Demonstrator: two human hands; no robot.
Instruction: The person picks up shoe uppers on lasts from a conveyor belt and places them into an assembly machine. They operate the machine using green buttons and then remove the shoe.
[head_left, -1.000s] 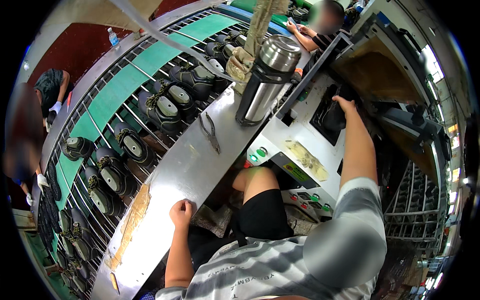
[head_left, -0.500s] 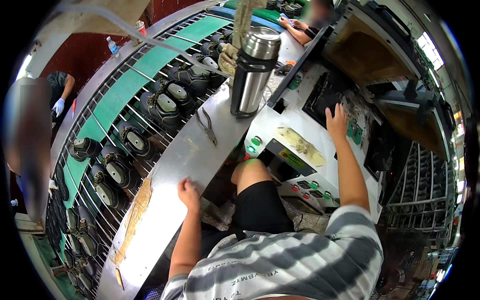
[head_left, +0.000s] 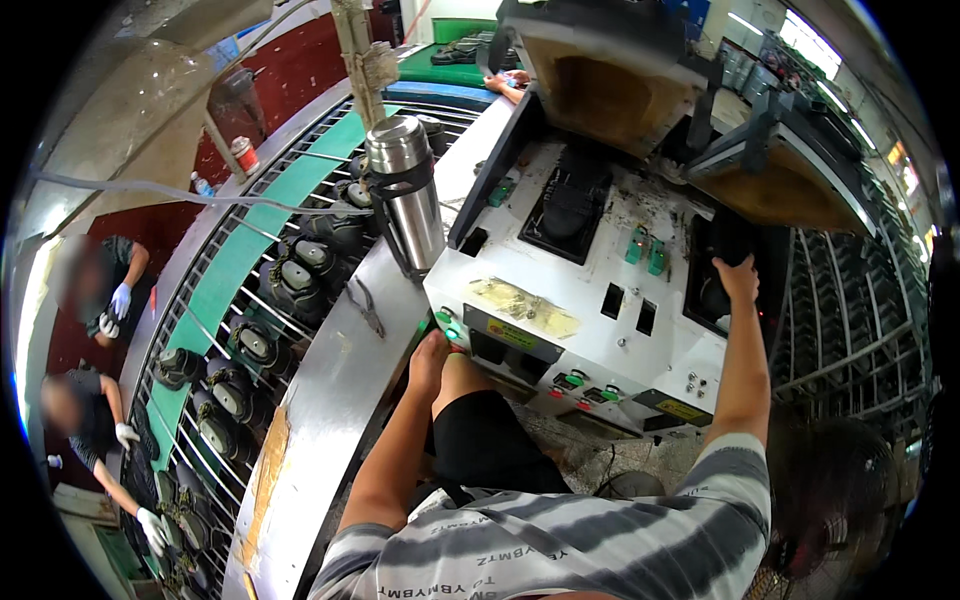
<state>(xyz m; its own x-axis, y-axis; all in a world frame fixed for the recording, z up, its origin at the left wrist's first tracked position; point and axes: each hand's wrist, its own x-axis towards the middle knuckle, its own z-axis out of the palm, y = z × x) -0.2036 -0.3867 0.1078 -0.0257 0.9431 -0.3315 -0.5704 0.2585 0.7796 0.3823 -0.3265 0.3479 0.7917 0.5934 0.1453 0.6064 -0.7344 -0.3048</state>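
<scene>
My right hand (head_left: pixel 739 278) reaches into the right-hand recess of a white press machine (head_left: pixel 570 300), its fingers closed around the near end of a black shoe (head_left: pixel 712 250). Part of that shoe is lost in the dark recess. My left hand (head_left: pixel 428 358) is curled into a fist at the machine's left front corner, just below a green button (head_left: pixel 447 317) and above my knee. Its palm side is hidden. Another black shoe (head_left: pixel 572 200) lies in the left recess. Above the recesses, two hinged lids with brown pads, the left lid (head_left: pixel 610 100) and the right lid (head_left: pixel 780 185), stand raised.
On the metal table (head_left: pixel 345 390) to my left stand a steel thermos flask (head_left: pixel 408 200) and pliers (head_left: pixel 367 307). Beyond runs a roller conveyor with several black shoes (head_left: pixel 235 400). Gloved co-workers (head_left: pixel 115 420) work at far left. A shoe rack (head_left: pixel 840 320) stands right.
My right hand has gone from beside the left recess to the shoe in the right one. My left hand has moved from above the table to the machine's front corner. The view has shifted right.
</scene>
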